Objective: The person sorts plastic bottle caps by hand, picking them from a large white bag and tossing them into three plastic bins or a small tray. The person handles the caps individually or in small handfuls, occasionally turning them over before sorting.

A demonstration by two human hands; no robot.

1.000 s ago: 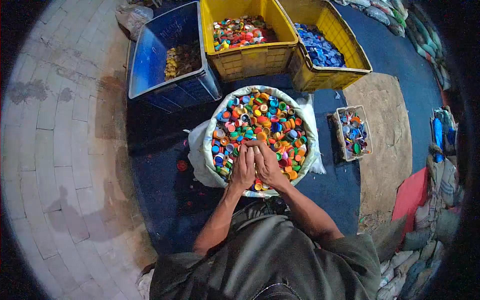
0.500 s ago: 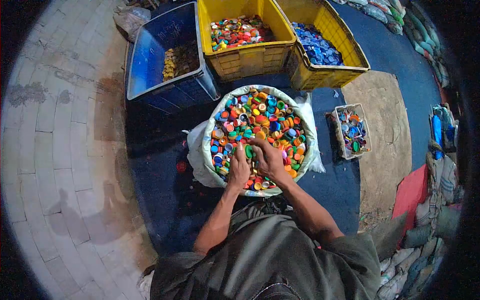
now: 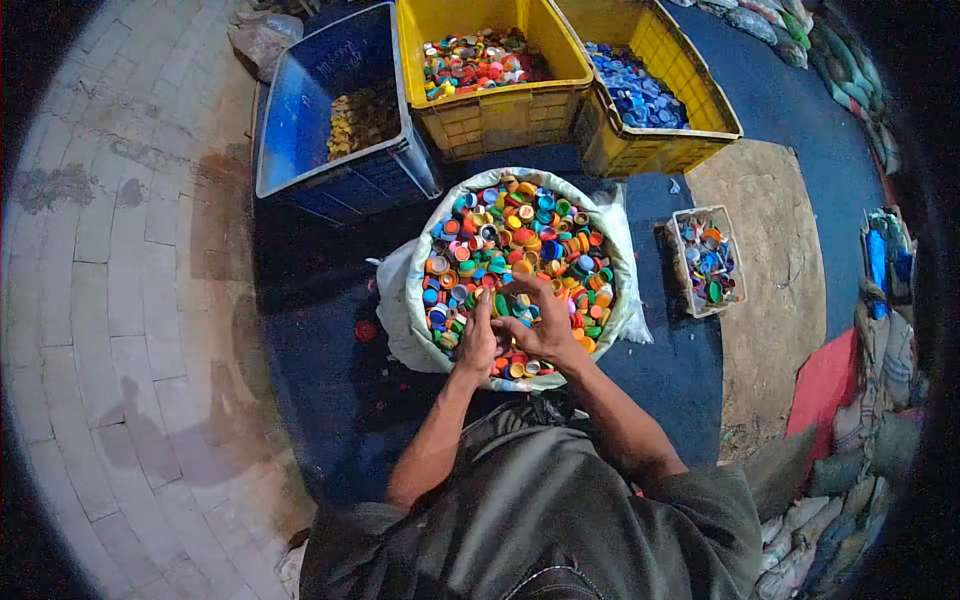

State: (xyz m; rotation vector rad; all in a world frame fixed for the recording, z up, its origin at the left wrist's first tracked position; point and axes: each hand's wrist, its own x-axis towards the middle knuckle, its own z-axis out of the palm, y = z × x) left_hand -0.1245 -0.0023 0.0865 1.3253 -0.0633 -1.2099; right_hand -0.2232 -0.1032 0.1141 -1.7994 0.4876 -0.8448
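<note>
A dark blue floor covering (image 3: 335, 420) is overlaid by two yellow plastic bins (image 3: 510, 115), holding multicoloured pieces (image 3: 470, 65) and blue pieces (image 3: 635, 95), and one blue plastic bin (image 3: 320, 80). A white sack (image 3: 621, 290) is set before them, round mouth up. Left hand (image 3: 478, 345): fingers extended forward, grip cannot be told. Right hand (image 3: 545, 325): held part-open, thumb and forefinger apart. Multicoloured round plastic caps (image 3: 525, 237) are heaped in the sack, axes mixed.

Caps (image 3: 523, 237): smooth plastic. Sack (image 3: 626, 265): wrinkled plastic. Blue bin (image 3: 308, 112), upper left: glossy plastic. Shirt (image 3: 540, 500), lower centre: matt cloth.
</note>
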